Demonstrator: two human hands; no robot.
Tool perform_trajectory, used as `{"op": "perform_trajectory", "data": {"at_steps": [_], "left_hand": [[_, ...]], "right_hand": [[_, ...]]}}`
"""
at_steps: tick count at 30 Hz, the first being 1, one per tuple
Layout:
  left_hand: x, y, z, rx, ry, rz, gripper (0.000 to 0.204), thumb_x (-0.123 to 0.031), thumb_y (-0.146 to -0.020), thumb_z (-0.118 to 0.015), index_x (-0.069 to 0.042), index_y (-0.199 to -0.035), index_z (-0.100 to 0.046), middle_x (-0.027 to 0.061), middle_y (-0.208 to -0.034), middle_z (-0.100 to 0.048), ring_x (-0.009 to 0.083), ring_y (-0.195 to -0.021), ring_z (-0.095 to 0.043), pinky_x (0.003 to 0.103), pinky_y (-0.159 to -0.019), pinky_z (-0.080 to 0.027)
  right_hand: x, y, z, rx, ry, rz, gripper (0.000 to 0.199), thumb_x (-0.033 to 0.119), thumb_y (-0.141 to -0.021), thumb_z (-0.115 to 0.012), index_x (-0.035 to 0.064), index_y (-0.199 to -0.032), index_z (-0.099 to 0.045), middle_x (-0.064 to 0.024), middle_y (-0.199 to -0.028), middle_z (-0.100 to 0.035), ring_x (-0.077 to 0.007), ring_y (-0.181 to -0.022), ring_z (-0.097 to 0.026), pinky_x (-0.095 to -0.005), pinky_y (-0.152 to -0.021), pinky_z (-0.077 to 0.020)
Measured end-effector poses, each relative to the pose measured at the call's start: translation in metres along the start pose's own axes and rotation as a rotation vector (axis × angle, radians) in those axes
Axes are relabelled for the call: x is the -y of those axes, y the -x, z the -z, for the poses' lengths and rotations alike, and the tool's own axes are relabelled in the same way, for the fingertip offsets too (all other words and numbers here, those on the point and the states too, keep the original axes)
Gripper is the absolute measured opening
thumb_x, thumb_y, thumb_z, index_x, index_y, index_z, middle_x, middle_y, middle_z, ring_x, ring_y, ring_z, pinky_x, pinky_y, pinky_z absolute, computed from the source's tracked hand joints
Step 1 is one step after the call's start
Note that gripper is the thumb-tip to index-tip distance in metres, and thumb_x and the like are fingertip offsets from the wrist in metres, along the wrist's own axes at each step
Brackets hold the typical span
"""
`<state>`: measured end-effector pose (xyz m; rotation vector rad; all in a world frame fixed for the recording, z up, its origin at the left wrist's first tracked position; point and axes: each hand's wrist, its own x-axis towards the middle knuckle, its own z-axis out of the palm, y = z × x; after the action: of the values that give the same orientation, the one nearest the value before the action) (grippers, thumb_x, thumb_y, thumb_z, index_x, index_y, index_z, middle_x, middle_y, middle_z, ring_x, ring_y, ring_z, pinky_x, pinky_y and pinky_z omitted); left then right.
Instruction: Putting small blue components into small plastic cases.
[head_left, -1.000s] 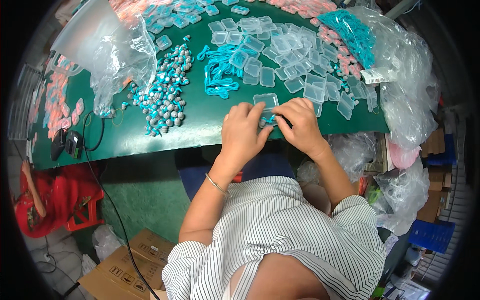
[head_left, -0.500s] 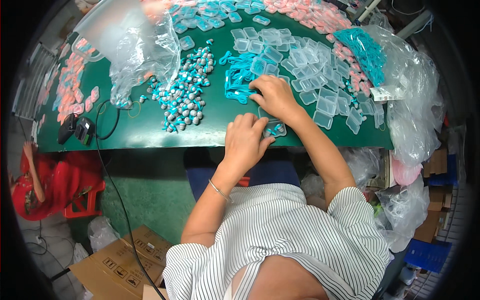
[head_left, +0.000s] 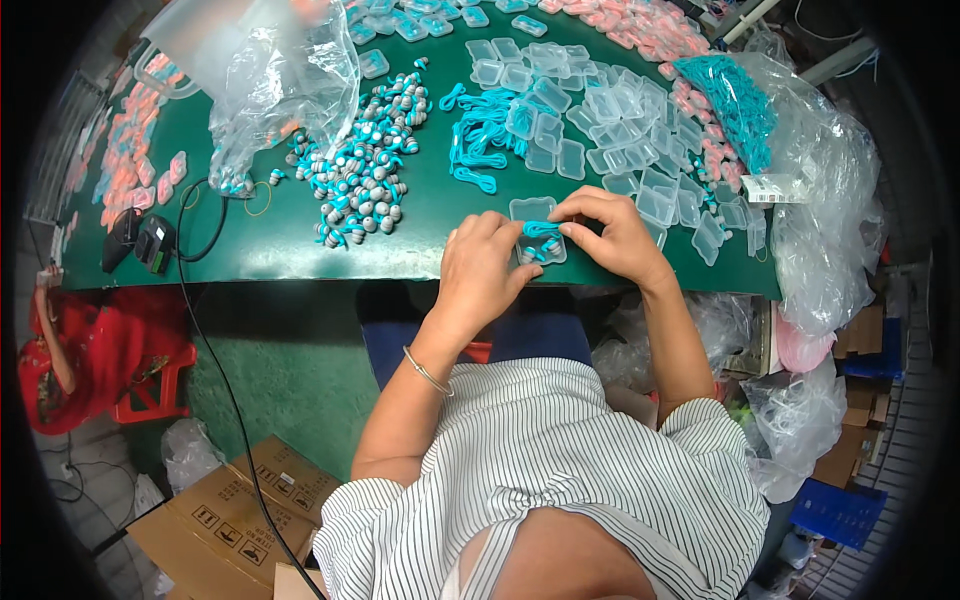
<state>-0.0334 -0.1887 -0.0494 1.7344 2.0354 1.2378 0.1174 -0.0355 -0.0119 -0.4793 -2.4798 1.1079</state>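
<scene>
Clear plastic case (head_left: 535, 232) — teal cord (head_left: 541, 229) inside

My green table (head_left: 300, 250) carries a crumpled plastic bag (head_left: 280, 80), pink pieces (head_left: 125, 160), black cable (head_left: 190, 230); cardboard boxes (head_left: 230, 510) below.

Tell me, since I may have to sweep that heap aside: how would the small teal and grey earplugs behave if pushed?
The earplugs look rounded and lie loose on the green table, so they would probably roll and scatter. Strays already sit apart from the heap, which suggests they are light. Some seem joined by teal cords, so they might drag along in tangles.
</scene>
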Motion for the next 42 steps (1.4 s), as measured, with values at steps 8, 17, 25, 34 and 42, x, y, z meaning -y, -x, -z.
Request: {"op": "perform_trajectory", "data": {"at_steps": [8,17,25,34,42], "left_hand": [[-0.003,-0.003,0.000,-0.007,-0.006,-0.010,0.045,-0.017,-0.066,-0.084,-0.005,-0.106,-0.066,0.0085,-0.095,-0.061,0.0297,-0.089,-0.056,0.040,-0.080,-0.046],[0.000,0.000,-0.002,-0.019,-0.024,-0.049,0.047,-0.018,-0.067,-0.083,-0.005,-0.109,-0.064,0.0085,-0.094,-0.061,0.0299,-0.087,-0.056,0.040,-0.078,-0.046],[-0.006,-0.001,0.001,-0.038,0.103,0.081,0.063,-0.017,-0.066,-0.084,-0.008,-0.123,-0.057,0.0086,-0.089,-0.061,0.0302,-0.084,-0.057,0.041,-0.077,-0.046],[0.002,-0.002,-0.004,-0.061,0.054,-0.082,0.033,-0.020,-0.077,-0.077,-0.003,-0.104,-0.066,0.0116,-0.090,-0.060,0.0313,-0.080,-0.060,0.041,-0.070,-0.049],[0.012,-0.002,0.004,-0.053,0.216,-0.102,0.022,-0.014,-0.083,-0.071,-0.001,-0.099,-0.065,0.0126,-0.086,-0.058,0.0318,-0.079,-0.060,0.040,-0.068,-0.049]], "right_hand": [[0.001,0.007,-0.009,-0.009,0.289,0.234,0.015,0.002,-0.077,-0.068,0.0050,-0.091,-0.070,-0.0085,-0.091,-0.060,-0.0272,-0.088,-0.059,-0.0390,-0.078,-0.0483],[-0.016,-0.013,-0.011,-0.058,0.358,0.119,0.021,0.006,-0.085,-0.063,0.0043,-0.106,-0.066,-0.0127,-0.090,-0.060,-0.0314,-0.087,-0.060,-0.0405,-0.076,-0.0491],[-0.009,0.005,-0.010,-0.129,0.207,0.223,0.023,0.005,-0.079,-0.070,0.0021,-0.102,-0.067,-0.0137,-0.092,-0.065,-0.0308,-0.083,-0.064,-0.0377,-0.075,-0.0518],[-0.007,0.031,-0.025,-0.136,0.224,0.247,0.035,0.005,-0.075,-0.074,0.0023,-0.109,-0.065,-0.0139,-0.098,-0.062,-0.0319,-0.090,-0.061,-0.0393,-0.078,-0.0510],[0.002,0.013,-0.023,-0.057,0.023,0.125,0.023,0.007,-0.080,-0.070,0.0016,-0.102,-0.068,-0.0129,-0.088,-0.062,-0.0284,-0.078,-0.061,-0.0343,-0.069,-0.0490]]}}
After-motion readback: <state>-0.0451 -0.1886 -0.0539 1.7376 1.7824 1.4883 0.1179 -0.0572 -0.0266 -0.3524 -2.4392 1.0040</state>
